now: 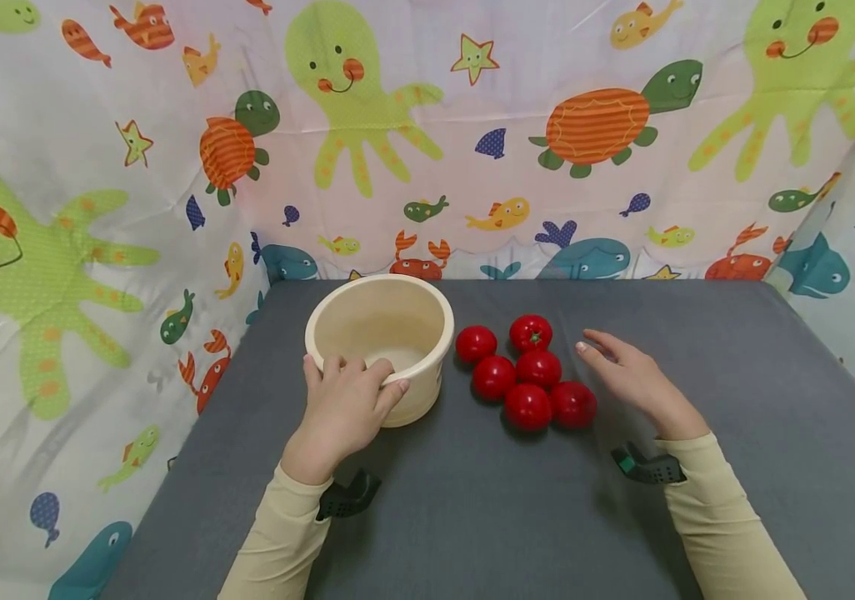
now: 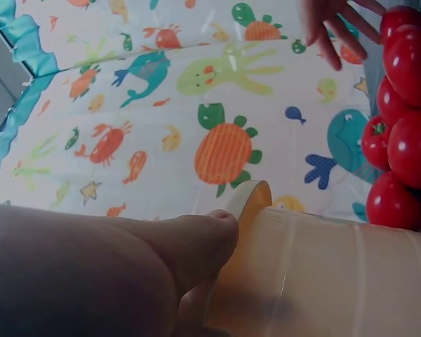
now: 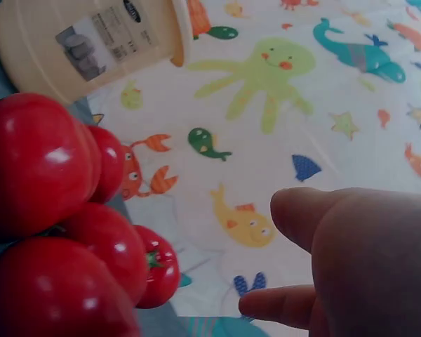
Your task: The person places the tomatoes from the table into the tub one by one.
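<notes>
Six red tomatoes (image 1: 538, 367) are grouped on the grey table surface (image 1: 472, 517), immediately to the right of a cream container (image 1: 422, 398). The container stands upright with its opening facing up; a printed label (image 3: 112, 42) on its wall is visible in the right wrist view. The left hand (image 1: 345, 408) grips the container's near rim, with fingers hooked over the edge. The right hand (image 1: 637, 379) is positioned to the right of the tomatoes, fingers extended and apart, contacting nothing. The two hands are well apart. A patterned curtain (image 1: 412, 50) borders the table's rear edge.
</notes>
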Demonstrator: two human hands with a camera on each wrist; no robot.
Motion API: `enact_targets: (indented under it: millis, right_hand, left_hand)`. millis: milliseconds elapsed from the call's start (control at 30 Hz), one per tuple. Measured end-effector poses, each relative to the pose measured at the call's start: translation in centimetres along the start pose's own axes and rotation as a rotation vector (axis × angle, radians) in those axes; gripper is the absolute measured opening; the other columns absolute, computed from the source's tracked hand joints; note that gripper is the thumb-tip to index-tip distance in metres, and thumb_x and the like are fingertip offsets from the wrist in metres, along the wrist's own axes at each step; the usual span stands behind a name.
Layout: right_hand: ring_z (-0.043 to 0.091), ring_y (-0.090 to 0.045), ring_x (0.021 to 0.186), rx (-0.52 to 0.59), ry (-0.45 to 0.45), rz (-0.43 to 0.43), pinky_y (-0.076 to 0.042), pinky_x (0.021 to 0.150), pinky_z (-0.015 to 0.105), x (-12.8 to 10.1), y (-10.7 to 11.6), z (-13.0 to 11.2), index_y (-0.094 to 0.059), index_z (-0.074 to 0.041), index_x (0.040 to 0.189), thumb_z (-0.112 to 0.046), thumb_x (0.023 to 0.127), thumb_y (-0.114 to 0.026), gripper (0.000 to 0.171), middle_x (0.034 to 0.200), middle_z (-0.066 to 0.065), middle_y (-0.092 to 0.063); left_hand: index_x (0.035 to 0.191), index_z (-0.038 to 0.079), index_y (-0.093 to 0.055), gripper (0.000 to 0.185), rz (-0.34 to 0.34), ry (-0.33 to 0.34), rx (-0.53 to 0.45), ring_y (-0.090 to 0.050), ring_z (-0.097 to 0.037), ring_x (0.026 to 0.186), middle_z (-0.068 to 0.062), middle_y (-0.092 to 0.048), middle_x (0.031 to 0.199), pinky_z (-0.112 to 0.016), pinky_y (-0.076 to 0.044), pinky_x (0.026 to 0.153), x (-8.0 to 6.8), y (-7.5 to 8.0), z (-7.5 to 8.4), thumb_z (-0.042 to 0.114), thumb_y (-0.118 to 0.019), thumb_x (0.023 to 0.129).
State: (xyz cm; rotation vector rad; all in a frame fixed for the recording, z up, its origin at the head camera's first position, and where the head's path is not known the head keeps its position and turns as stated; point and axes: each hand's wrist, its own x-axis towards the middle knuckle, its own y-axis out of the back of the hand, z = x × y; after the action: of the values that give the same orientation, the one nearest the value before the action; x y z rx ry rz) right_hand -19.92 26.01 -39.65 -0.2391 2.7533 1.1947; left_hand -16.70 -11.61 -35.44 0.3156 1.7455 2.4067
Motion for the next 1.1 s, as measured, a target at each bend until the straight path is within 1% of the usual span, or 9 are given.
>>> enact_targets:
  millis: [100, 200, 333, 400, 500, 633, 733, 967, 1100]
  right_hand:
    - [0.049, -0.052, 0.127, 0.054, -0.005, -0.033, -0.061, 0.081, 0.047, 0.6, -0.5, 0.6, -0.029, -0.004, 0.159, -0.055, 0.107, -0.037, 0.073, 0.155, 0.034, -0.039]
    - [0.045, -0.055, 0.122, 0.079, -0.005, -0.063, -0.061, 0.072, 0.041, 1.0, -0.9, 1.0, -0.031, -0.003, 0.157, -0.052, 0.107, -0.039, 0.071, 0.152, 0.034, -0.042]
    - [0.044, -0.056, 0.121, 0.087, -0.007, -0.104, -0.062, 0.073, 0.04, 1.3, -1.4, 1.3, -0.034, -0.003, 0.156, -0.047, 0.105, -0.049, 0.069, 0.148, 0.034, -0.047]
    - [0.044, -0.057, 0.119, 0.089, -0.011, -0.126, -0.062, 0.074, 0.041, 1.3, -1.6, 1.4, -0.035, -0.003, 0.155, -0.045, 0.102, -0.055, 0.071, 0.146, 0.034, -0.049]
    - [0.045, -0.056, 0.12, 0.078, -0.012, -0.148, -0.062, 0.076, 0.042, 1.4, -1.8, 1.6, -0.037, -0.004, 0.155, -0.043, 0.098, -0.062, 0.073, 0.144, 0.034, -0.05]
    - [0.046, -0.055, 0.122, 0.068, -0.011, -0.154, -0.063, 0.075, 0.042, 1.4, -2.0, 1.5, -0.038, -0.005, 0.154, -0.042, 0.096, -0.066, 0.075, 0.143, 0.035, -0.05]
    - [0.046, -0.055, 0.119, 0.064, -0.006, -0.154, -0.063, 0.073, 0.041, 1.2, -2.0, 1.5, -0.039, -0.004, 0.153, -0.04, 0.094, -0.069, 0.075, 0.141, 0.035, -0.051]
    - [0.04, -0.06, 0.111, 0.059, -0.009, -0.16, -0.063, 0.07, 0.039, 1.0, -2.3, 1.2, -0.041, -0.004, 0.152, -0.031, 0.088, -0.078, 0.079, 0.137, 0.033, -0.055]
    - [0.039, -0.061, 0.11, 0.068, -0.004, -0.164, -0.063, 0.07, 0.039, 1.0, -2.2, 1.2, -0.041, -0.003, 0.152, -0.027, 0.087, -0.078, 0.078, 0.136, 0.033, -0.055]
  left_hand:
    - [0.091, 0.019, -0.063, 0.028, -0.003, 0.0, 0.002, -0.047, -0.044, 0.118, -0.009, -0.059, 0.088, -0.077, -0.005, 0.114, 0.0, 0.0, 0.0, 0.044, -0.057, 0.102]
    - [0.09, 0.019, -0.062, 0.028, 0.001, -0.002, 0.004, -0.047, -0.043, 0.117, -0.008, -0.058, 0.087, -0.076, -0.005, 0.113, 0.0, 0.0, -0.1, 0.044, -0.057, 0.102]
    - [0.087, 0.02, -0.06, 0.03, 0.007, -0.006, 0.012, -0.048, -0.043, 0.115, -0.006, -0.056, 0.083, -0.076, -0.007, 0.113, 0.0, 0.1, -0.1, 0.045, -0.057, 0.102]
    - [0.086, 0.02, -0.059, 0.03, 0.009, -0.008, 0.015, -0.048, -0.043, 0.115, -0.006, -0.055, 0.082, -0.076, -0.007, 0.112, -0.1, 0.1, 0.0, 0.045, -0.057, 0.102]
    - [0.086, 0.02, -0.059, 0.03, 0.012, -0.007, 0.015, -0.048, -0.042, 0.114, -0.005, -0.055, 0.081, -0.076, -0.008, 0.112, -0.2, 0.1, 0.0, 0.045, -0.057, 0.102]
    - [0.086, 0.02, -0.06, 0.03, 0.018, -0.01, 0.019, -0.048, -0.042, 0.112, -0.005, -0.055, 0.08, -0.075, -0.01, 0.111, -0.2, 0.1, 0.0, 0.045, -0.057, 0.102]
    - [0.085, 0.02, -0.059, 0.031, 0.016, -0.01, 0.026, -0.048, -0.042, 0.112, -0.005, -0.054, 0.08, -0.075, -0.01, 0.111, -0.2, 0.1, 0.1, 0.045, -0.056, 0.102]
    - [0.088, 0.019, -0.061, 0.03, 0.003, -0.001, 0.017, -0.048, -0.042, 0.115, -0.005, -0.056, 0.081, -0.077, -0.006, 0.113, -0.2, 0.1, 0.0, 0.045, -0.057, 0.102]
    - [0.09, 0.019, -0.063, 0.03, 0.01, -0.007, 0.017, -0.049, -0.043, 0.116, -0.006, -0.057, 0.082, -0.077, -0.007, 0.113, -0.2, 0.1, 0.0, 0.045, -0.057, 0.102]
